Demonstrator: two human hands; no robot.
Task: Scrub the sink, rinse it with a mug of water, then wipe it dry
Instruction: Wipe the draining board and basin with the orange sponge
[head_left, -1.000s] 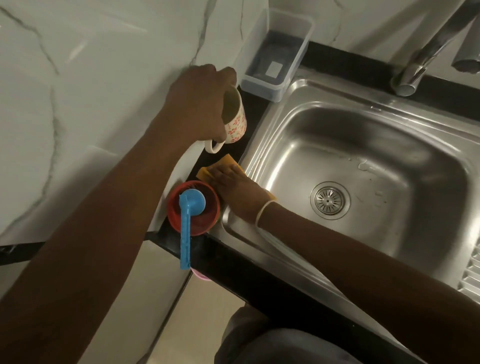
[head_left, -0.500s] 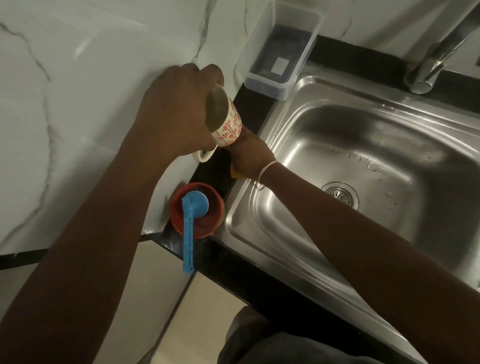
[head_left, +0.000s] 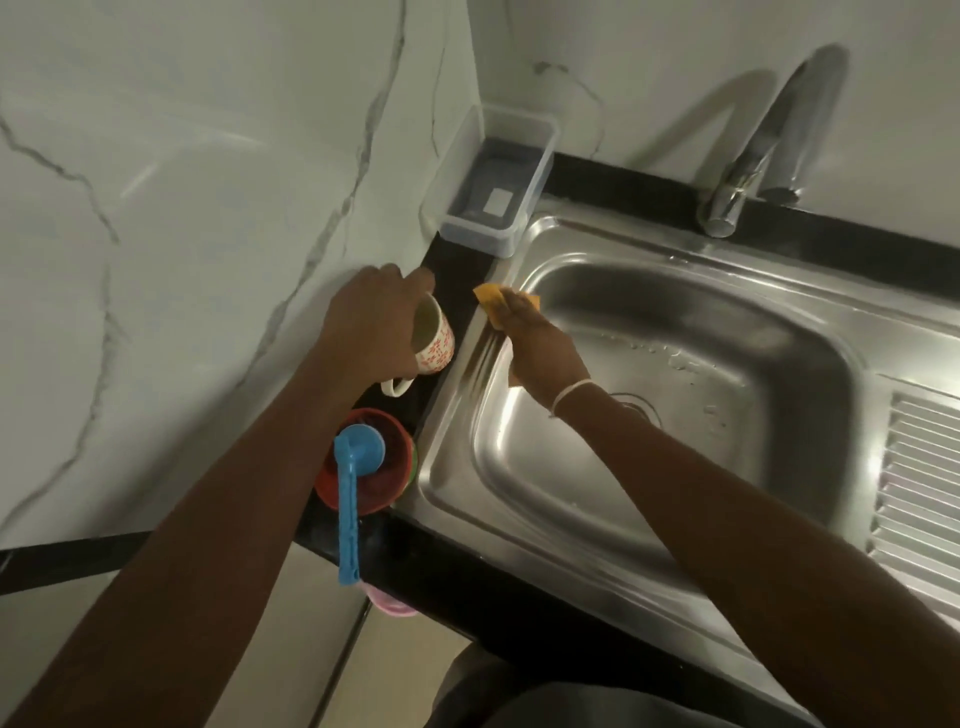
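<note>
Landmark: sink, steel, set into the dark desk.

Right hand lies on the sink's left rim, toward the far corner, fingers flat over an orange cloth. The cloth sits under the fingertips, one corner poking out past the rim over the desk. Hand is flat and pressing, not curled round the cloth as far as I can tell.

Left hand grips a patterned mug from above, fingers wrapped round its body, handle pointing back toward the person. Mug stands just left of the sink rim, on or barely above the desk; contact not clear. Mouth is tipped slightly toward the sink. Contents not readable.

Key relation: the rim runs near to far, and the cloth's stroke would follow that line. Mug lies beside the rim, just left of the right hand, apart from it. Droplets lie on the basin floor beyond the drain.

Judgement: wiping stage, rim first. The basin interior lies right of the cloth, so the right hand is the nearer one for it.

Red tub with blue scoop sits at the sink's near-left corner.
</note>
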